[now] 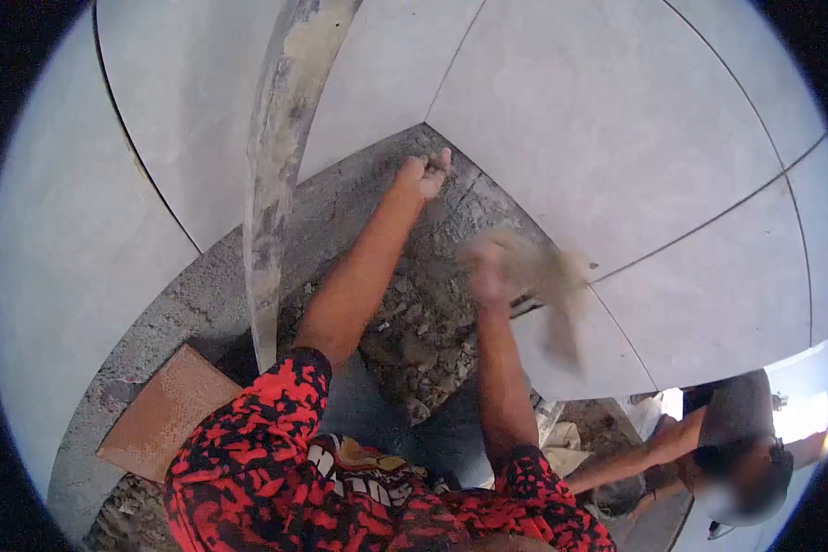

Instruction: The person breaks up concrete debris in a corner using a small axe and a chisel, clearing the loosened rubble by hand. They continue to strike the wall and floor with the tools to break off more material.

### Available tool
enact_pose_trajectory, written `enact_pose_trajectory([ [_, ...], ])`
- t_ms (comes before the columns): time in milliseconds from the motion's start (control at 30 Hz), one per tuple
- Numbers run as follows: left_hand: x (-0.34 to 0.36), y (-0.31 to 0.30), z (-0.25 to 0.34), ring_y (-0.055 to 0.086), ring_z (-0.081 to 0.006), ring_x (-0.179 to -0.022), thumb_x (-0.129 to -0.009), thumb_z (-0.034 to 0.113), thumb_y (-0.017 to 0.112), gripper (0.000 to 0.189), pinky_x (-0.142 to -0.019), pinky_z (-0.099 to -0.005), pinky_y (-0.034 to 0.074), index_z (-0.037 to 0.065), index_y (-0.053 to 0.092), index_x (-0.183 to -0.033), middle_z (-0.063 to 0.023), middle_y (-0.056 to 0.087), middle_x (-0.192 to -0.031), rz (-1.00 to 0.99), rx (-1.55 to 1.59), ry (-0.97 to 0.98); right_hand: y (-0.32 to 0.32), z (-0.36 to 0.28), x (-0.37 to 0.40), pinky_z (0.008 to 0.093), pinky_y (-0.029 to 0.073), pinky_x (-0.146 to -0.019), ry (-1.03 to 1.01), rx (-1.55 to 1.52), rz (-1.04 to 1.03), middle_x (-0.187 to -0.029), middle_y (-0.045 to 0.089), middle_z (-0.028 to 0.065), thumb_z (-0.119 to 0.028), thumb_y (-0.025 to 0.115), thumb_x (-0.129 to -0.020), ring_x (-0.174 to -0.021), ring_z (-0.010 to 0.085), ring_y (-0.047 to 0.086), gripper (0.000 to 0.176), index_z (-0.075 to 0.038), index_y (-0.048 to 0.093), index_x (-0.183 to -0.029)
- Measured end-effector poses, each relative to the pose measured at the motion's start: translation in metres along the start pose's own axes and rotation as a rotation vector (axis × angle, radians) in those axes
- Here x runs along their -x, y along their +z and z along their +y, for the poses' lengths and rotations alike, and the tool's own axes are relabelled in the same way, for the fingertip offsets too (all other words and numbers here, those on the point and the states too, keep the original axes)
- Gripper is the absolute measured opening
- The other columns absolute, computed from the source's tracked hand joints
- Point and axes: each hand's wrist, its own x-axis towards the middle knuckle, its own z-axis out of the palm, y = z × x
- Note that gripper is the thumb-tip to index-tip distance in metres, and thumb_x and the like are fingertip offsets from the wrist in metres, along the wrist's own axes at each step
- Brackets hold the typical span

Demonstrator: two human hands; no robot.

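My left hand (424, 172) is stretched forward with its fingers closed, pressed against the corner where large grey tiles (616, 120) meet the rough mortar bed (414, 322). Whether it holds anything is hidden. My right hand (488, 271) is blurred by motion over the edge of a laid tile, gripping a tool (552, 294) that shows only as a tan smear, seemingly a trowel loaded with mortar.
A long mortar-stained straightedge (276, 166) runs from the top down to the mortar bed. A brown tile piece (161, 414) lies at the lower left. Another person (718, 451) crouches at the lower right, one arm reaching towards rubble.
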Motion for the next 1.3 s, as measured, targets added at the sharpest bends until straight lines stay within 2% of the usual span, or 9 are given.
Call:
enact_pose_trajectory([
  [67,0.008,-0.012,-0.007,0.048,-0.0263,-0.068,-0.082,0.003,0.029,0.016,-0.070,-0.0412,0.047,-0.008,0.039,-0.086,-0.0140,0.043,-0.075,-0.015,0.005,-0.038,0.006,0.052,0.008,0.0348,0.040,-0.066,0.662,0.749,-0.275,-0.082,0.054,0.0185,-0.030,0.048,-0.076,-0.071,0.0304,0.052,0.036,0.003,0.049,-0.088],
  [300,0.005,-0.008,-0.001,0.049,-0.0246,-0.070,-0.081,0.003,0.030,0.013,-0.071,-0.0403,0.048,-0.007,0.039,-0.084,-0.0140,0.044,-0.077,0.020,-0.018,0.057,0.019,-0.045,0.000,0.0359,0.040,-0.056,0.486,0.144,0.195,-0.065,0.051,0.0160,-0.034,0.049,-0.074,-0.057,0.0251,0.050,0.040,0.004,0.046,-0.088],
  [467,0.015,-0.022,-0.011,0.049,-0.0248,-0.072,-0.081,0.003,0.030,0.013,-0.070,-0.0405,0.048,-0.006,0.038,-0.086,-0.0145,0.043,-0.076,0.035,-0.031,0.005,0.000,0.053,0.009,0.0345,0.041,-0.054,0.601,0.916,-0.394,-0.065,0.053,0.0078,-0.024,0.051,-0.074,-0.058,0.0208,0.050,0.025,0.000,0.050,-0.081],
  [567,0.002,0.000,-0.001,0.049,-0.0255,-0.074,-0.082,0.003,0.029,0.015,-0.068,-0.0408,0.049,-0.007,0.037,-0.090,-0.0149,0.042,-0.075,-0.026,-0.032,-0.044,0.010,0.016,-0.002,0.0379,0.040,-0.051,-0.010,0.584,0.157,-0.059,0.053,0.0095,-0.024,0.051,-0.073,-0.053,0.0249,0.050,0.025,0.001,0.052,-0.075],
  [700,0.023,0.005,-0.007,0.049,-0.0244,-0.072,-0.081,0.006,0.034,0.016,-0.067,-0.0382,0.049,-0.002,0.038,-0.093,-0.0129,0.044,-0.075,0.056,-0.034,0.029,0.006,0.046,0.011,0.0364,0.040,-0.053,0.154,0.405,0.241,-0.059,0.054,0.0120,-0.026,0.053,-0.071,-0.056,0.0255,0.052,0.031,0.004,0.052,-0.074],
  [767,0.005,-0.014,-0.009,0.049,-0.0236,-0.063,-0.081,0.009,0.031,0.015,-0.063,-0.0357,0.049,-0.002,0.042,-0.082,-0.0107,0.045,-0.068,0.065,-0.064,0.028,-0.010,0.089,0.020,0.0372,0.041,-0.064,0.675,0.863,-0.277,-0.077,0.055,0.0180,-0.029,0.056,-0.069,-0.073,0.0330,0.052,0.036,0.004,0.051,-0.081],
  [1000,-0.030,-0.073,0.001,0.040,-0.0153,-0.048,-0.078,0.016,0.038,0.012,-0.041,-0.0243,0.038,0.007,0.044,-0.073,-0.0018,0.042,-0.064,-0.331,-0.487,-0.142,-0.024,-0.028,0.028,0.0306,0.040,-0.053,0.843,0.469,0.038,-0.061,0.053,0.0086,-0.029,0.057,-0.070,-0.057,0.0150,0.052,0.031,0.000,0.054,-0.078],
  [1200,0.036,-0.064,-0.015,0.035,-0.0120,-0.041,-0.078,0.030,0.042,0.018,-0.038,-0.0281,0.031,0.012,0.045,-0.076,0.0013,0.038,-0.053,0.173,-1.012,0.339,-0.051,-0.036,0.071,0.0252,0.037,-0.046,0.671,0.390,-0.024,-0.056,0.049,0.0034,-0.030,0.056,-0.071,-0.048,0.0114,0.045,0.029,-0.002,0.052,-0.074],
  [1300,-0.008,-0.099,0.030,0.041,-0.0191,-0.045,-0.079,0.026,0.038,0.020,-0.042,-0.0356,0.034,0.009,0.046,-0.074,-0.0034,0.044,-0.056,-0.060,-1.110,0.266,-0.052,-0.047,0.080,0.0251,0.034,-0.043,0.630,0.413,0.011,-0.053,0.046,0.0002,-0.023,0.053,-0.071,-0.047,0.0098,0.044,0.020,-0.004,0.049,-0.066],
])
